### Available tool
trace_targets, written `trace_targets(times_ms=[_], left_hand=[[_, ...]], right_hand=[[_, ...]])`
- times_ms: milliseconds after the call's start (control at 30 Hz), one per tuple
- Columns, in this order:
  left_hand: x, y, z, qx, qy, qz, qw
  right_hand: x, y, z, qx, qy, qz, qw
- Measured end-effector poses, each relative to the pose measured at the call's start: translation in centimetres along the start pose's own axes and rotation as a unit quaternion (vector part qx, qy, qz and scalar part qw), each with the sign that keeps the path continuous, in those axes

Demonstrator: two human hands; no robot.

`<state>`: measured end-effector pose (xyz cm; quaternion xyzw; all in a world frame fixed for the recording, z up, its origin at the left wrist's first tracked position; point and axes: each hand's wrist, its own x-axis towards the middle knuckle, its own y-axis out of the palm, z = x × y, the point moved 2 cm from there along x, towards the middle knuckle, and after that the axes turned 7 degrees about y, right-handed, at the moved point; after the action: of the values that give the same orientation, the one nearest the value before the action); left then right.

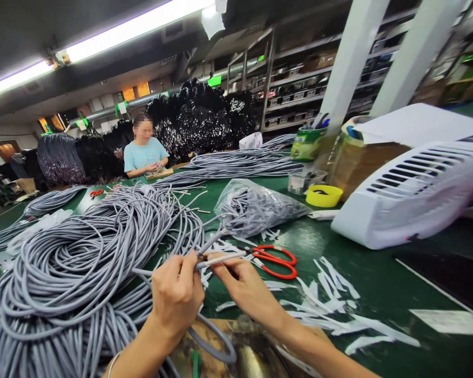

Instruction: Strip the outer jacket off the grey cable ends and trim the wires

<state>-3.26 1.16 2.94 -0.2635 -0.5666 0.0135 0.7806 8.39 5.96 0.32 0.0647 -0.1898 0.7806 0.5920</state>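
My left hand (pixel 176 294) is closed around a grey cable (pixel 200 265), whose stripped white end (pixel 225 258) points to the right. Against that white end, the fingers of my right hand (pixel 238 283) are pinched together; a small part of the grip is hidden. Just beyond my right hand lie red-handled scissors (pixel 275 261), their blades partly hidden by the cable end. A big heap of coiled grey cables (pixel 90 247) spreads out left of my hands. White strips (pixel 323 310) are scattered on the green table to the right.
A clear plastic bag (pixel 262 205) of grey scraps lies ahead, near a yellow tape roll (pixel 324 196). On the right stands a white fan (pixel 402 194) beside a cardboard box (pixel 358 163). Across the table sits another person (pixel 146 153). More grey cables (pixel 240 164) lie at the back.
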Motion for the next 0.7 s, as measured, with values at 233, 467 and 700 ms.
trace_targets(times_ms=[233,467,700], left_hand=[[0.2,0.0,0.2,-0.137,-0.088,0.027,0.986],[1.2,-0.2,1.8,-0.44,-0.358,0.143,0.811],[1.5,0.5,1.6,-0.673,-0.465,0.219,0.532]], right_hand=[[-0.6,-0.3,0.5,-0.027,-0.002,-0.046,0.999],[-1.1,-0.8,1.8,-0.019,-0.061,-0.039,0.997],[-1.3,-1.0,2.1,-0.027,-0.111,-0.043,0.993]])
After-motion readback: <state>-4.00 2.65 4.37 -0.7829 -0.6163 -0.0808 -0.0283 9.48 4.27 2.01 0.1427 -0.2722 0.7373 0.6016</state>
